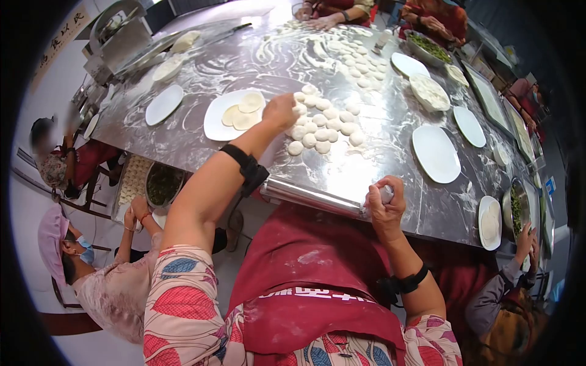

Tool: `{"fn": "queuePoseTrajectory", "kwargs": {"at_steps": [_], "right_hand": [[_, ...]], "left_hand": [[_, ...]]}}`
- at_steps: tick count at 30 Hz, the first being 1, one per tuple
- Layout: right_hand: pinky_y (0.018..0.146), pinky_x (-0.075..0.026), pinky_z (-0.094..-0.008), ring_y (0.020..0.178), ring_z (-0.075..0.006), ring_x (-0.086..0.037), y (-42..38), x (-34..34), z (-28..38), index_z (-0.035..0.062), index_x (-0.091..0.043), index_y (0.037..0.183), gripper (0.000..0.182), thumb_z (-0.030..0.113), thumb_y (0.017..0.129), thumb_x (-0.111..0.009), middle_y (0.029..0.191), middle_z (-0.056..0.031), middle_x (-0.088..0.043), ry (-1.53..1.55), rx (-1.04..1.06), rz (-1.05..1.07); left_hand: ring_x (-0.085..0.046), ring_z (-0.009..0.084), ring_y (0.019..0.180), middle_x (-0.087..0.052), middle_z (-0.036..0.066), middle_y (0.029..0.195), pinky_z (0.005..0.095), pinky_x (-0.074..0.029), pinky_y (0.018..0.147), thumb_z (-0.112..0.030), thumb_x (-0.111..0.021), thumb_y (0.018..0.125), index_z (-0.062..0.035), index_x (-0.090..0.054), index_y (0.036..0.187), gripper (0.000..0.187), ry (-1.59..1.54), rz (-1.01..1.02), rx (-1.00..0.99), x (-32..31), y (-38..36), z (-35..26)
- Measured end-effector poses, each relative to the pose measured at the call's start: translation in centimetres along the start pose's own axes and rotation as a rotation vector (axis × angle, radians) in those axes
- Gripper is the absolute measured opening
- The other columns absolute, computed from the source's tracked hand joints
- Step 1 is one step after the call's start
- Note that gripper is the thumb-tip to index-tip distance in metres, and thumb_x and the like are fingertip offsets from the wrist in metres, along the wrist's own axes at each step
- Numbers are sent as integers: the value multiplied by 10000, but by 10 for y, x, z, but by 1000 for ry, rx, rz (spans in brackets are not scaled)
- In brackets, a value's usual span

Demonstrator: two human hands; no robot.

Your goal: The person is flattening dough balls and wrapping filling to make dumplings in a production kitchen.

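Observation:
My right hand (386,207) is wrapped around one handle of a metal rolling pin (314,195), which lies along the near table edge. Reaching over the table, my left hand (280,112) is curled shut at the left side of a group of small floured dough pieces (321,121); what its fingers hold, if anything, is hidden. Just left of that hand is a white plate (215,126) bearing several flat round dough wrappers (246,118).
More dough pieces (361,64) lie farther back on the floured metal table (201,70). White plates (436,154) and bowls of green filling (427,47) stand to the right. Co-workers sit around, including a person in a pink cap (54,235) at left beside a dumpling tray (133,180).

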State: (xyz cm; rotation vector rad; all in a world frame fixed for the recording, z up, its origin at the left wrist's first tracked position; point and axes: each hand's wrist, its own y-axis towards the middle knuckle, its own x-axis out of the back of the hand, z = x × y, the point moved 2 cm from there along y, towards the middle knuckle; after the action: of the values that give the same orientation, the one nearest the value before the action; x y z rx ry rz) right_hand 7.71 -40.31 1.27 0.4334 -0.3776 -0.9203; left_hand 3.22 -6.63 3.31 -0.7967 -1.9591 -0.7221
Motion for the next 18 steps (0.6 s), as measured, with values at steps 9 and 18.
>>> {"fn": "queuePoseTrajectory", "kwargs": {"at_steps": [9,18], "right_hand": [[480,-430,-227,545,-82,-553,-2,0,10,51,-482,999,199,-31,868,-607,702,-29,-541,-21,21,14],[488,-450,-232,552,-100,-563,10,0,7,42,-479,995,192,-27,868,-605,730,-37,-574,-45,166,9]], "left_hand": [[-667,247,740,-686,123,771,351,-516,686,-172,-721,712,-21,-687,823,190,-217,379,-310,-70,-12,-112],[-653,303,844,-680,164,881,392,-501,740,-138,-655,720,-22,-649,863,184,-157,254,-248,-66,-51,-89]]}}
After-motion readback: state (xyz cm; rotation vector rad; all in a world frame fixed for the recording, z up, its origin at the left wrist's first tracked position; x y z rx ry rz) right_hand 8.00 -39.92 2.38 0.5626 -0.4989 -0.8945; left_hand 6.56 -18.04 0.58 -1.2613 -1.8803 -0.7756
